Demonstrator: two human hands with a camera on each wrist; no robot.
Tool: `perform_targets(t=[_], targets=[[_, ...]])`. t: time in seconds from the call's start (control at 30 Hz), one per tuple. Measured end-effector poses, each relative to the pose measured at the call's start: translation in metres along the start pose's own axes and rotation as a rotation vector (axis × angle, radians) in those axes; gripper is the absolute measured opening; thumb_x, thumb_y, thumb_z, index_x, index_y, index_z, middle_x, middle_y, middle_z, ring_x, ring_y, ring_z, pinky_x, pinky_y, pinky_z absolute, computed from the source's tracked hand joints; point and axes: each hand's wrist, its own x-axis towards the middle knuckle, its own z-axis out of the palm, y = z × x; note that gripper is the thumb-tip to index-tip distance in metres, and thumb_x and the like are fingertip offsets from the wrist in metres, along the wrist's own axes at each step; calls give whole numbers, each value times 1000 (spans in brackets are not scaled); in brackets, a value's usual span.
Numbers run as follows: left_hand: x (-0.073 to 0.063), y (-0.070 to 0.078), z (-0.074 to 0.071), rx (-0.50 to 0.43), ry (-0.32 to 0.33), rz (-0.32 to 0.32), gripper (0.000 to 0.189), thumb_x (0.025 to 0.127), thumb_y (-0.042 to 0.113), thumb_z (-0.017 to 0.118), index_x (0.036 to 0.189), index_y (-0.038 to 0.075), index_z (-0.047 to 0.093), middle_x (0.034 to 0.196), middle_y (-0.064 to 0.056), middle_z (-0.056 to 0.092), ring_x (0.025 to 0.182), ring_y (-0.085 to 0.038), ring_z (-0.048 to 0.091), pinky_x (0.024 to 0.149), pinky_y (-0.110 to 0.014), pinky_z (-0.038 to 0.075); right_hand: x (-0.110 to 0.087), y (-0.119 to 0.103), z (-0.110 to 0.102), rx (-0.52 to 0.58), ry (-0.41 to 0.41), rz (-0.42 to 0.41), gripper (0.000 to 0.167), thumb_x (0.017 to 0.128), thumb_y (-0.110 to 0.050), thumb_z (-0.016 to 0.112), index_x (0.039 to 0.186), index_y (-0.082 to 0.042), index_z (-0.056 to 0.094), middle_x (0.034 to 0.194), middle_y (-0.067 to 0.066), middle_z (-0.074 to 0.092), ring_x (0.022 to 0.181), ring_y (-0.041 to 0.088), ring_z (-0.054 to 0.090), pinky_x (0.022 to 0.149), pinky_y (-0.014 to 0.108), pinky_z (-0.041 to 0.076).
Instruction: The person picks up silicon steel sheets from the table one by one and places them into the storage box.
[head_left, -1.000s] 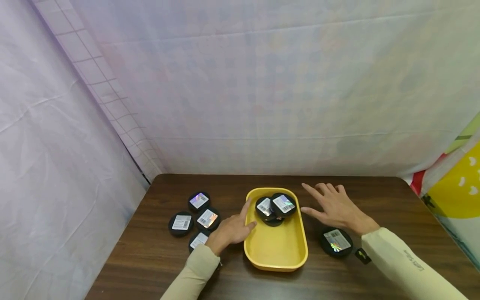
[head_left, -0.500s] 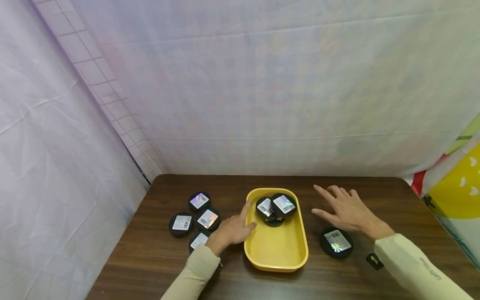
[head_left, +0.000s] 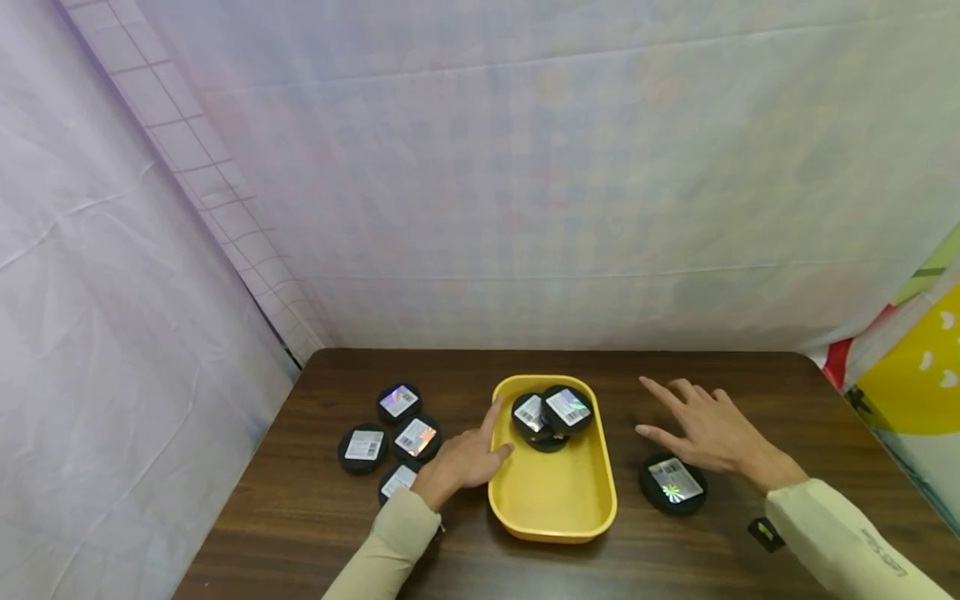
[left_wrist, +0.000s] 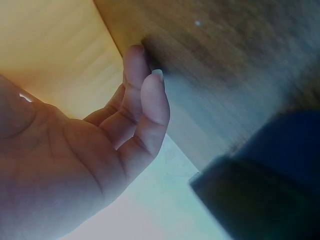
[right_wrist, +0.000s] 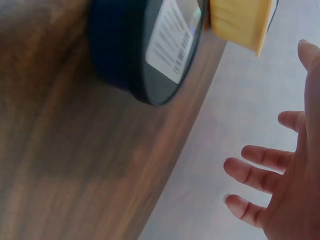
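Observation:
A yellow plastic tray (head_left: 551,504) stands mid-table. In its far end lie several flat round black containers (head_left: 567,408) with barcode labels, partly overlapping. My left hand (head_left: 465,460) rests at the tray's left rim, index finger extended along it and thumb over the edge. The left wrist view shows its other fingers loosely bent beside the tray's yellow wall (left_wrist: 55,45). To the right of the tray, my right hand (head_left: 708,431) hovers with spread fingers and holds nothing. Just below it on the table sits another black round container (head_left: 673,485), whose side looks dark blue in the right wrist view.
Several more labelled black containers (head_left: 363,447) lie left of the tray, one partly behind the left wrist. A small black object with a yellow-green mark (head_left: 766,534) is near the right sleeve. A pale curtain (head_left: 525,208) hangs behind the brown table (head_left: 285,508).
My right hand has moved right, away from the tray's right rim, and more of the small black object shows. The left hand, tray and containers look unchanged.

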Motion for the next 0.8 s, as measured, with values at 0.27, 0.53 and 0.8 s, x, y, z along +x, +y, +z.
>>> perform_targets(t=[0.27,0.53,0.8], targets=[[0,0,0,-5,-7,-3,78,99,49,47,160,33,1,128,-19,64,103,-32,65,87,-46,49,-13,-1,7,-1,-43,10,75,93,-61,57,152,-19,38,119,16,58,98,34,64,83,61,42],[-1,1,0,-3,-3,-2,78,99,48,48,160,33,1,127,-20,64,103,-34,66,87,-47,49,-22,-3,12,14,-70,3,75,92,-62,58,151,-20,41,116,12,58,94,28,64,83,64,43],[-1,2,-2,-2,-9,-7,78,100,47,48,160,33,1,127,-20,64,103,-33,65,87,-46,49,-30,-7,21,34,-107,-3,75,91,-63,57,149,-18,45,112,7,59,92,23,64,81,62,45]])
